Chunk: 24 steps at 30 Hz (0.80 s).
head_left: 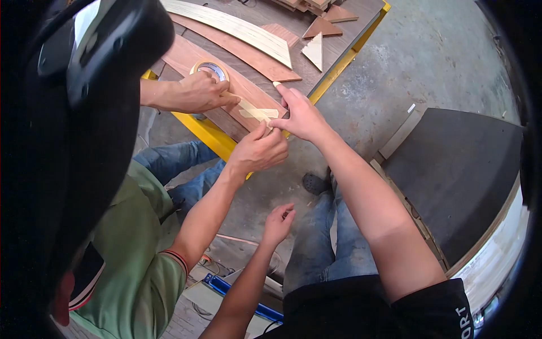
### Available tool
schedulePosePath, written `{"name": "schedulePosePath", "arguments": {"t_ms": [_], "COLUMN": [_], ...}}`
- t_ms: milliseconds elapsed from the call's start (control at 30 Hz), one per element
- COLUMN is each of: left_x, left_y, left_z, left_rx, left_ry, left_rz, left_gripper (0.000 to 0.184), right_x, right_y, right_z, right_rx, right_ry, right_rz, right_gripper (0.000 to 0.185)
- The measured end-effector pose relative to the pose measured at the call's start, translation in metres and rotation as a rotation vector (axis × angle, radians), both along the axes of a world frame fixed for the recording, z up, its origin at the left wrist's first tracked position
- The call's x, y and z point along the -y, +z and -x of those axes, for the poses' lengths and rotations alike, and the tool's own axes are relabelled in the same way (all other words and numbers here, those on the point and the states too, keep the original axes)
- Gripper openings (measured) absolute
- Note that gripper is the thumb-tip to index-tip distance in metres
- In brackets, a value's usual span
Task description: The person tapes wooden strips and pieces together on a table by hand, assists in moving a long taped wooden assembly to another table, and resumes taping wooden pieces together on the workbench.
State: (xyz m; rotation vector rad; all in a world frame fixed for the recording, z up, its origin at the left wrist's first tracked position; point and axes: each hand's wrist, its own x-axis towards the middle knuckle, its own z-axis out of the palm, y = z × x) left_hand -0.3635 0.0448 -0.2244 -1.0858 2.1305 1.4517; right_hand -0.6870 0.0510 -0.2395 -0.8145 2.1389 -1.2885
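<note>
Four bare hands show in my feed, two of them belonging to the wearer. The wearer's right hand [302,113] is at the end of a wooden board [251,95] lying on the desk [341,45], its thumb and forefinger spread wide at the board's corner; whether it grips the wood I cannot tell. Just left of that thumb, crossed tape strips [265,113] lie on the board near its end. Touching the tape close to the thumb is a co-worker's near hand [262,151], fingertips pinched together. Farther left of the right hand I see the co-worker's far hand [202,91] closed at a tape roll [219,66] over the same board. Beyond the right hand, a pale curved piece [243,28] overlaps a reddish curved piece [243,51], and a pale triangular piece [315,52] lies to their right. The wearer's left hand [279,223] hangs over the floor, well below the right one, its fingers loosely bent with a narrow gap by the thumb. Between the two hands I make out a dark shoe [316,183], and a large dark panel [463,158] stands well off to their right.
</note>
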Motion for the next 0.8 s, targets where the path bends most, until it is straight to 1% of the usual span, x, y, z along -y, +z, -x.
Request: {"name": "schedulePosePath", "arguments": {"t_ms": [33,67,100,133,167,200,300,367,400,467,533,600,633,700,767,800], "left_x": [-0.001,-0.002,-0.003,-0.005,-0.008,-0.010,-0.014,-0.016,-0.016,-0.015,-0.013,-0.011,-0.007,0.003,0.017,0.028], "left_y": [-0.009,-0.017,-0.026,-0.036,-0.047,-0.049,-0.053,-0.056,-0.058,-0.047,-0.048,-0.050,-0.039,-0.012,0.005,0.017], "left_z": [-0.011,-0.021,-0.034,-0.049,-0.066,-0.072,-0.088,-0.090,-0.090,-0.072,-0.060,-0.050,-0.036,0.000,0.034,0.056], "left_rx": [-0.001,0.053,0.107,0.106,0.160,0.215,0.272,0.256,0.241,0.244,0.247,0.160,0.161,0.069,-0.284,-0.340], "left_ry": [0.002,-0.004,-0.010,-0.010,-0.008,-0.005,-0.043,-0.020,0.002,0.024,0.045,0.143,0.145,0.070,-0.042,-0.064], "left_rz": [0.000,-0.017,-0.034,-0.036,-0.048,-0.061,-0.085,-0.095,-0.103,-0.095,-0.088,-0.104,-0.105,0.008,0.388,0.503], "left_gripper": [0.028,0.029,0.031,0.031,0.032,0.033,0.034,0.034,0.034,0.033,0.033,0.032,0.032,0.029,0.030,0.032], "right_x": [0.001,0.001,0.000,-0.002,-0.003,-0.004,-0.006,-0.010,-0.011,-0.012,-0.012,-0.012,-0.012,-0.012,-0.012,-0.012], "right_y": [0.001,0.002,0.002,0.002,0.002,0.003,0.001,-0.002,-0.005,-0.009,-0.007,-0.007,-0.007,-0.007,-0.011,-0.011], "right_z": [0.002,0.003,0.002,0.001,0.001,0.001,0.001,0.001,0.000,-0.003,-0.007,-0.008,-0.008,-0.007,-0.006,-0.006], "right_rx": [0.049,0.098,0.097,0.050,0.002,0.000,-0.003,-0.089,-0.089,-0.202,-0.232,-0.262,-0.270,-0.283,-0.314,-0.315], "right_ry": [-0.002,-0.004,-0.003,0.016,0.035,0.039,0.064,0.091,0.092,0.071,0.051,0.036,0.048,0.063,0.063,0.065], "right_rz": [-0.009,-0.017,-0.018,-0.018,-0.019,-0.021,-0.057,-0.015,-0.017,0.022,0.028,0.036,0.028,0.020,0.043,0.042], "right_gripper": [0.091,0.093,0.093,0.094,0.096,0.096,0.093,0.092,0.092,0.087,0.085,0.083,0.081,0.080,0.081,0.081]}}
